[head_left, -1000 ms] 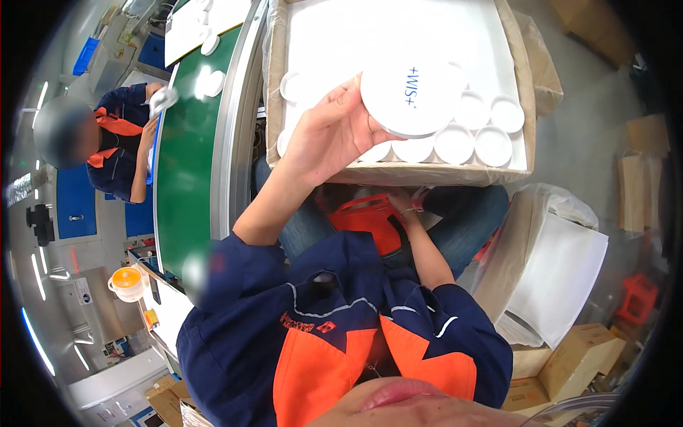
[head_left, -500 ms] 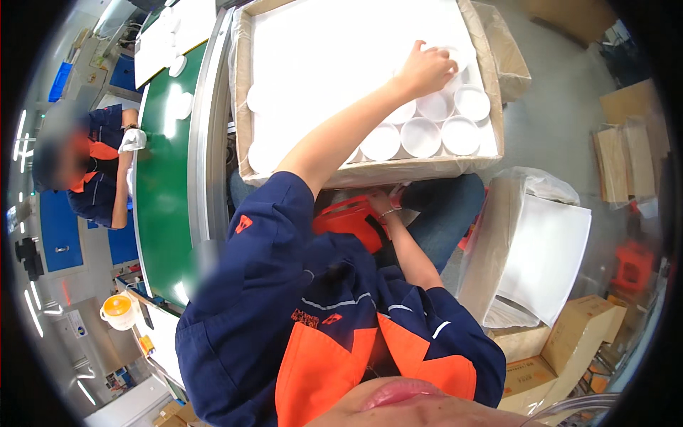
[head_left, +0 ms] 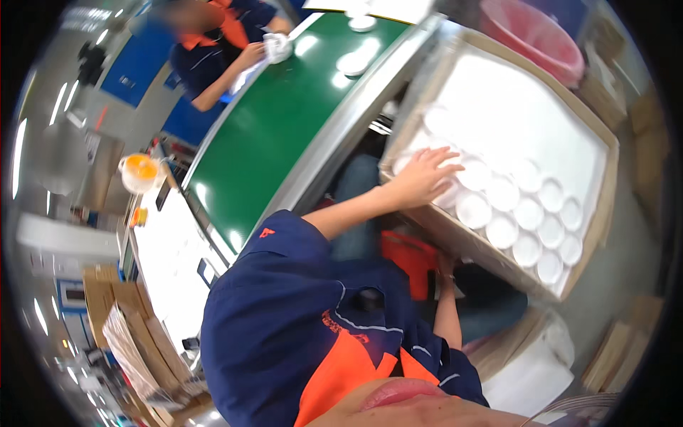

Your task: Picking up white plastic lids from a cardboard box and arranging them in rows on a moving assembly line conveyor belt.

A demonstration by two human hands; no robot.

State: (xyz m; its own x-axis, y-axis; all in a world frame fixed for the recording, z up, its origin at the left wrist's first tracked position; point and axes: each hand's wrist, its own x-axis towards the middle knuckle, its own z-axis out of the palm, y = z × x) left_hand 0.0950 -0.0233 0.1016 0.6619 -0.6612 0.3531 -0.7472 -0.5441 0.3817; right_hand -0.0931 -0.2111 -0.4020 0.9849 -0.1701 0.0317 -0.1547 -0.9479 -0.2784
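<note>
My left hand [head_left: 425, 178] is over the near left part of a box lined with white sheet [head_left: 491, 89]. Its fingers are spread, and they lie on or just above white round pieces that look like shallow cups or lids. More of these white round pieces [head_left: 528, 213] stand in close rows along the near side and toward the right corner. Low between my knees, my right hand [head_left: 446, 265] is beside a red plastic stool [head_left: 407, 262]; its fingers are too small and hidden to read.
A green conveyor belt [head_left: 284, 135] runs along the left, carrying a few white pieces [head_left: 353, 64]. Across it a co-worker [head_left: 228, 50] holds something white. A pink tub [head_left: 533, 43] stands behind the box. White-lined packaging [head_left: 526, 377] is at lower right.
My view has swung left, so the box now appears turned and farther right. My left hand has moved from the box's right side to its near left part, and its fingers have spread.
</note>
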